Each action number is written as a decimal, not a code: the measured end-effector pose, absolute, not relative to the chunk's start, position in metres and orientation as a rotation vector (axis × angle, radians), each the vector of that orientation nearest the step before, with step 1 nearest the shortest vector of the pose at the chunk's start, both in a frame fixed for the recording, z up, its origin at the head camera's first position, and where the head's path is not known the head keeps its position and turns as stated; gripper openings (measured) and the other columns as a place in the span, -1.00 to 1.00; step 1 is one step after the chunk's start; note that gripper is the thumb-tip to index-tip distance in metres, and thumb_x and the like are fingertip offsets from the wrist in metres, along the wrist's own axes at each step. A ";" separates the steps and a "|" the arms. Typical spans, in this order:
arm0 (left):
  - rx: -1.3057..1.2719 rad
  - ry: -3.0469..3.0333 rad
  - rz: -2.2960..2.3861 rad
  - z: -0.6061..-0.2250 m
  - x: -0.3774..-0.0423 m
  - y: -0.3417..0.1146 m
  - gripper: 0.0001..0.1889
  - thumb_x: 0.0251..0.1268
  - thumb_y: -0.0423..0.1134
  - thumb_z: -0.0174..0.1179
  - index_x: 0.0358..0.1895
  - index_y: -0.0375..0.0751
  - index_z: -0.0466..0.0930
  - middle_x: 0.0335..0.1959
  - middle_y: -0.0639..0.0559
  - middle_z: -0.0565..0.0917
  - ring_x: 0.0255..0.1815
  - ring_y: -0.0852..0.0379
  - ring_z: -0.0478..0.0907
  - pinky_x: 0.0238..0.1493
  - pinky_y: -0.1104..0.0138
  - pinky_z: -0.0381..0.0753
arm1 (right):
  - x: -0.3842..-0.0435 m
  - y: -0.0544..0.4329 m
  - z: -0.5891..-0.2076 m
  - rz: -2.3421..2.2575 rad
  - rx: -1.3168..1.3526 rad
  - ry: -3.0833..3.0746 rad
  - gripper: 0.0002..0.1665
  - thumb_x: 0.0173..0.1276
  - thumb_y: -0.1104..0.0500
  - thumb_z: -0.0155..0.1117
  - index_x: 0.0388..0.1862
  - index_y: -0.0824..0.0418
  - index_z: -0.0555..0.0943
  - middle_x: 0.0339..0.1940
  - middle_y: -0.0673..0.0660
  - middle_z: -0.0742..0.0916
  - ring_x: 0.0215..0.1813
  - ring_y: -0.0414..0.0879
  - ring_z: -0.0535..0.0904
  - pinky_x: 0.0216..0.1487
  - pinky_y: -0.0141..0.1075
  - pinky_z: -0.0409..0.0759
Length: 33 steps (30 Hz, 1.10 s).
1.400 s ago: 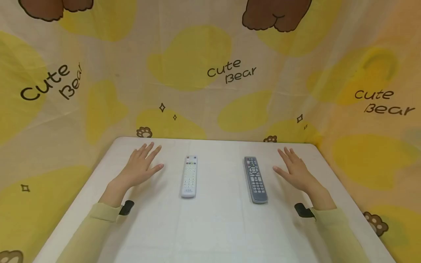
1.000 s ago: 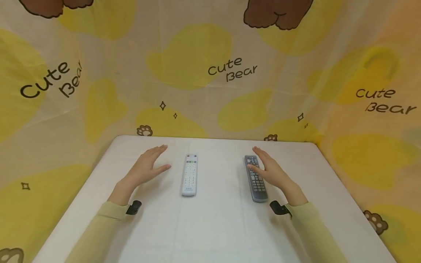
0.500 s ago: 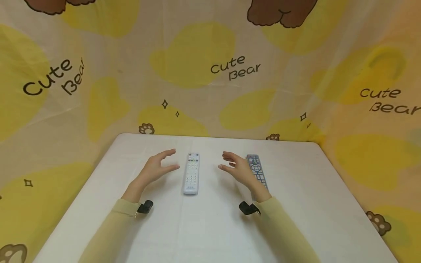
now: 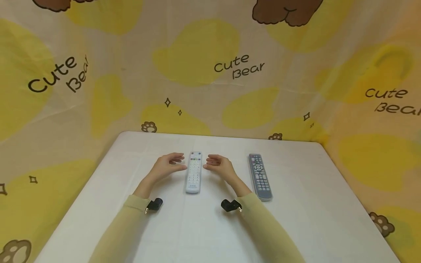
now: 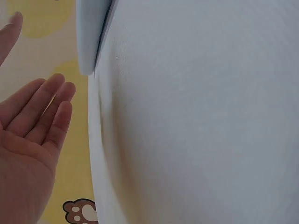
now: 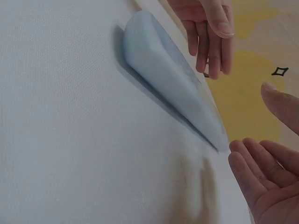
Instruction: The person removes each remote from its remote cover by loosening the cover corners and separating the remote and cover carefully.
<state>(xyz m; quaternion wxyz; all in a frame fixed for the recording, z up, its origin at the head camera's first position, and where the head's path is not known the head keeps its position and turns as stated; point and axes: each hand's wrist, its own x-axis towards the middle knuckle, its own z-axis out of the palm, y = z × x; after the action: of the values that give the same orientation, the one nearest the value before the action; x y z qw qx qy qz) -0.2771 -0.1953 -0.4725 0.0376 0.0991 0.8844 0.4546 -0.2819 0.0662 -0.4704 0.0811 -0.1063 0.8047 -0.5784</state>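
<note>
Head view: slim white plastic remote (image 4: 194, 172) is flanked on flat white table (image 4: 197, 230) by left hand (image 4: 164, 168) and right hand (image 4: 223, 168), fingers relaxed, nothing gripped. Its edges are probably best met evenly.

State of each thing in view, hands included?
White remote: lying on the table, buttons up, between the hands, not held.
Gray remote: lying on the table, buttons up, slightly angled, not held.
Left hand: loosely curved, holding nothing.
Right hand: loosely curved, holding nothing.
Cloth: hanging behind the table, lightly creased.
</note>
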 end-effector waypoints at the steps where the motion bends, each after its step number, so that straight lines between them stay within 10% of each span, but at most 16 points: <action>1: 0.297 2.708 1.394 -0.473 -0.277 -0.194 -0.25 -0.02 0.14 0.39 0.27 -0.09 0.43 0.13 -0.03 0.61 0.09 -0.04 0.56 0.13 0.07 0.52 | -0.282 0.064 -0.472 -1.732 -0.311 2.399 -0.28 0.14 0.08 0.44 0.25 0.31 0.45 0.10 0.18 0.68 0.11 0.00 0.63 0.12 -0.21 0.58; 33: 0.105 2.500 1.495 -0.482 -0.283 -0.175 -0.45 -0.08 -0.17 0.48 0.07 -0.21 0.59 -0.12 -0.04 0.73 -0.08 0.10 0.65 0.11 0.14 0.55 | -0.286 0.040 -0.488 -1.648 -0.066 2.343 -0.43 0.11 0.19 0.46 0.12 0.31 0.56 -0.08 0.16 0.75 -0.01 -0.09 0.67 0.02 -0.31 0.61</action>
<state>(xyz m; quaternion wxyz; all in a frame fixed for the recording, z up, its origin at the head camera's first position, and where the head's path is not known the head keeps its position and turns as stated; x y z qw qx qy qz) -0.2831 -0.1750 -0.4822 0.1130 0.0358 0.8521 0.5097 -0.2862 0.0402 -0.4877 0.1378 -0.0229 0.8100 -0.5696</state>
